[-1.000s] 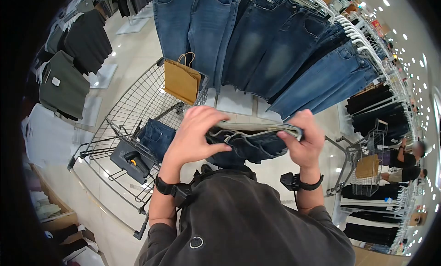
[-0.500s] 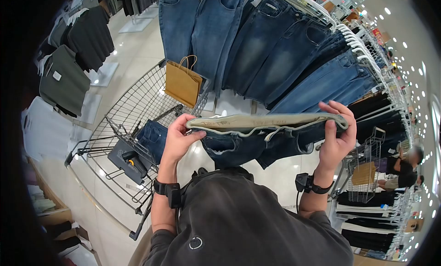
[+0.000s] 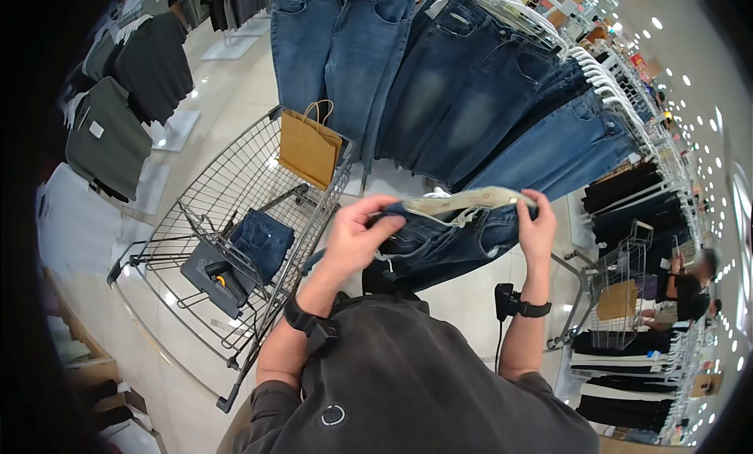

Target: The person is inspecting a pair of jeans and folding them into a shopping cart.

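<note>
Between my two hands hangs a pair of dark blue jeans (image 3: 439, 254), held up by its waistband in front of my chest. The pale inner lining of the waistband faces up, with faint printing on it. My left hand (image 3: 362, 233) pinches the left end of the waistband between thumb and fingers. At the other end, my right hand (image 3: 537, 218) grips the waistband with its thumb on the near side. A white hanger partly shows just behind the waistband. The lower legs of the jeans are hidden.
To the left stands a wire shopping cart (image 3: 227, 187) holding folded jeans (image 3: 263, 242), a dark box with a handheld scanner (image 3: 227, 285) and a brown paper bag (image 3: 310, 148). Ahead is a rack of hanging jeans (image 3: 471, 85). Another cart (image 3: 620, 297) and a person (image 3: 690, 285) are at right.
My hands have come closer together, so the waistband, stretched wide before, is now narrower and bent. The left hand has moved right and the right hand left.
</note>
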`<state>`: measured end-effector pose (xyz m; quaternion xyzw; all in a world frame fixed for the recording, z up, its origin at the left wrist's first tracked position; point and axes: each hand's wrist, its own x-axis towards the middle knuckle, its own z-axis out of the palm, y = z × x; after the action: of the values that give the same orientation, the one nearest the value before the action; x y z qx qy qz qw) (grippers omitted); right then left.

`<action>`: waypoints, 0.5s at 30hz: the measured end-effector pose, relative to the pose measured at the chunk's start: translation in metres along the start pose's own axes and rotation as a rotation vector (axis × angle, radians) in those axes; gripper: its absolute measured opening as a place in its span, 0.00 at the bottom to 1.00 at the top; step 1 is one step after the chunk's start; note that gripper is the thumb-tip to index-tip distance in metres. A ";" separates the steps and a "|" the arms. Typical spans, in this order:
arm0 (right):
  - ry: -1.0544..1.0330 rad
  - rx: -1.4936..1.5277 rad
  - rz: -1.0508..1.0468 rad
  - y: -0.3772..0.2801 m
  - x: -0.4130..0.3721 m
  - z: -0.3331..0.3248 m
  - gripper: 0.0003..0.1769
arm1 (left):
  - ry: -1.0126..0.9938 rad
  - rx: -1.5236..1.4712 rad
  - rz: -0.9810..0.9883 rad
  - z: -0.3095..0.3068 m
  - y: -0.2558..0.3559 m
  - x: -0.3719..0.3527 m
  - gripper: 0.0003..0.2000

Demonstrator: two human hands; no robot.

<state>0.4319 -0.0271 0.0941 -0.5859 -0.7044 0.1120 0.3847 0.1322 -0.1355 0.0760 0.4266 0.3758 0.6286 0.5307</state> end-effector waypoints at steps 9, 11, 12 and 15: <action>-0.450 0.091 -0.189 -0.018 -0.021 -0.015 0.39 | -0.032 0.141 -0.090 0.023 -0.011 -0.002 0.09; -0.558 0.397 -0.260 -0.057 -0.029 -0.002 0.48 | -0.056 0.197 -0.084 0.028 -0.008 -0.001 0.10; -0.596 0.468 -0.298 -0.067 -0.035 0.008 0.49 | -0.067 0.234 -0.073 0.031 -0.006 0.000 0.10; -0.513 0.179 -0.079 -0.089 -0.056 0.029 0.35 | -0.012 0.312 0.002 0.040 -0.002 0.004 0.09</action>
<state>0.3477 -0.0952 0.1056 -0.4741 -0.7883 0.3036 0.2481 0.1702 -0.1302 0.0886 0.5079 0.4652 0.5606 0.4597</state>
